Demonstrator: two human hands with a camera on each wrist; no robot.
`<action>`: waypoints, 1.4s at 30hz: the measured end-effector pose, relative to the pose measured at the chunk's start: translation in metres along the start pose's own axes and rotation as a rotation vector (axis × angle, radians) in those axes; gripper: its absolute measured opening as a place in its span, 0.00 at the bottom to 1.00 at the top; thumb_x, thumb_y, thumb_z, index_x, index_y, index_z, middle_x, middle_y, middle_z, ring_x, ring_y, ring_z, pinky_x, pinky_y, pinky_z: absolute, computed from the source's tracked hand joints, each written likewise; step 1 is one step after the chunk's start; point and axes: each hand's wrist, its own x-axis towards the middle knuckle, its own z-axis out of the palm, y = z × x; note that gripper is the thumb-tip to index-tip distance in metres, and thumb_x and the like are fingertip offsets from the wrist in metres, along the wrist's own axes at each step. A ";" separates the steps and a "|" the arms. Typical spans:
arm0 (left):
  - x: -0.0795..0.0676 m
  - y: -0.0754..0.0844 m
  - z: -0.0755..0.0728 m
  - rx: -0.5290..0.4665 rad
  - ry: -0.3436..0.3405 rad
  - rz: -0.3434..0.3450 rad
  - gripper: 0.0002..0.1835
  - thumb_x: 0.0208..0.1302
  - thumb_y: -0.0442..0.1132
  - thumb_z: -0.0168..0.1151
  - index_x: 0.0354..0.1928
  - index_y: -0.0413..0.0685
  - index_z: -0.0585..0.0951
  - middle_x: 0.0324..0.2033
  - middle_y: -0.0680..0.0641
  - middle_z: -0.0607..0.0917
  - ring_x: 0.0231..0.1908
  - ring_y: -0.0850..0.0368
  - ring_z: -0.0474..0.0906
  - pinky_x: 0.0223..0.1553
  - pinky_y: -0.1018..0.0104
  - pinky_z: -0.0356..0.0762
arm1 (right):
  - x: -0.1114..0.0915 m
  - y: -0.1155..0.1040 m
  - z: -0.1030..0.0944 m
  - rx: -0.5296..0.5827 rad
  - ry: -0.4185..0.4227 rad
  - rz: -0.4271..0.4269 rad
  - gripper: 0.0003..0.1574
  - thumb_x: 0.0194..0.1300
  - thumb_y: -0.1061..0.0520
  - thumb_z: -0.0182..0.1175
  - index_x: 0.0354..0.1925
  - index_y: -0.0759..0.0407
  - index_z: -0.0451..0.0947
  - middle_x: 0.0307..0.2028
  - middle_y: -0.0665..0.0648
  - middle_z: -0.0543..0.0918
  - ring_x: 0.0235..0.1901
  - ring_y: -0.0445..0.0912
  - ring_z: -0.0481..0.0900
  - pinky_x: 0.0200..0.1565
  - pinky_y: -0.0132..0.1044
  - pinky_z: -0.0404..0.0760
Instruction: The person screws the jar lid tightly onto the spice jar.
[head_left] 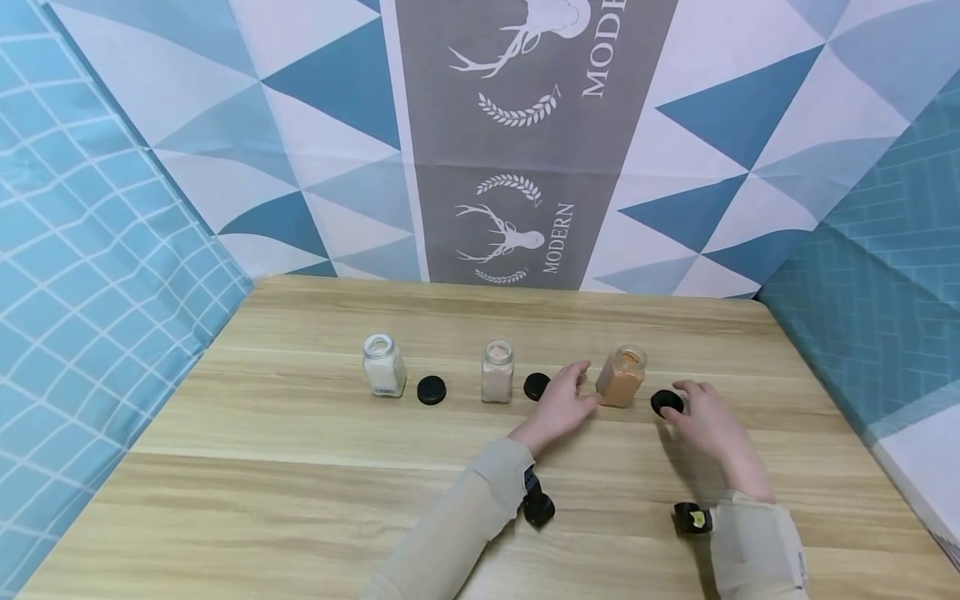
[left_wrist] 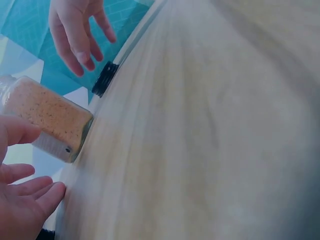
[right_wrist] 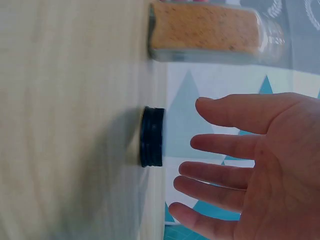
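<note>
Head view: left hand point(head_left: 561, 407) reaches beside an uncapped orange jar point(head_left: 621, 382) on the bench point(head_left: 300, 500), right hand point(head_left: 708, 423) toward a black lid point(head_left: 667, 400). Left wrist view: spread fingers hold nothing; jar contact unclear. Right wrist view: parted fingers, empty, short of the lid; gripping would call for closing in.

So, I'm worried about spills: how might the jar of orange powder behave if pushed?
Pushed near its top, the jar of orange powder may tip, since it stands taller than wide. Its flat sides suggest it would hardly roll. With the black cap off beside it, it would probably spill if toppled.
</note>
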 end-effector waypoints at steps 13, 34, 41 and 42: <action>0.012 0.001 0.008 -0.067 -0.035 0.025 0.30 0.61 0.39 0.58 0.64 0.43 0.62 0.62 0.46 0.69 0.58 0.56 0.69 0.57 0.71 0.66 | 0.012 0.003 0.002 -0.023 -0.024 -0.048 0.33 0.59 0.59 0.56 0.58 0.76 0.61 0.52 0.80 0.66 0.51 0.72 0.66 0.49 0.63 0.67; 0.015 -0.003 0.006 0.000 -0.096 0.018 0.25 0.63 0.42 0.56 0.62 0.49 0.66 0.57 0.50 0.74 0.56 0.60 0.70 0.56 0.72 0.67 | 0.020 0.017 0.004 0.014 -0.014 -0.005 0.28 0.55 0.62 0.60 0.52 0.77 0.66 0.50 0.80 0.63 0.47 0.69 0.67 0.48 0.61 0.68; 0.013 -0.005 0.006 -0.031 -0.089 0.016 0.24 0.63 0.41 0.56 0.61 0.48 0.67 0.57 0.49 0.74 0.56 0.59 0.71 0.56 0.72 0.67 | 0.019 0.020 0.003 0.032 -0.020 -0.007 0.27 0.56 0.63 0.59 0.51 0.78 0.66 0.47 0.78 0.67 0.46 0.67 0.69 0.47 0.60 0.69; 0.013 -0.005 0.006 -0.032 -0.088 0.019 0.24 0.63 0.41 0.56 0.61 0.47 0.67 0.57 0.49 0.74 0.56 0.59 0.71 0.56 0.72 0.67 | 0.019 0.020 0.002 0.032 -0.021 -0.010 0.28 0.56 0.63 0.59 0.52 0.78 0.65 0.46 0.78 0.68 0.46 0.67 0.69 0.46 0.60 0.69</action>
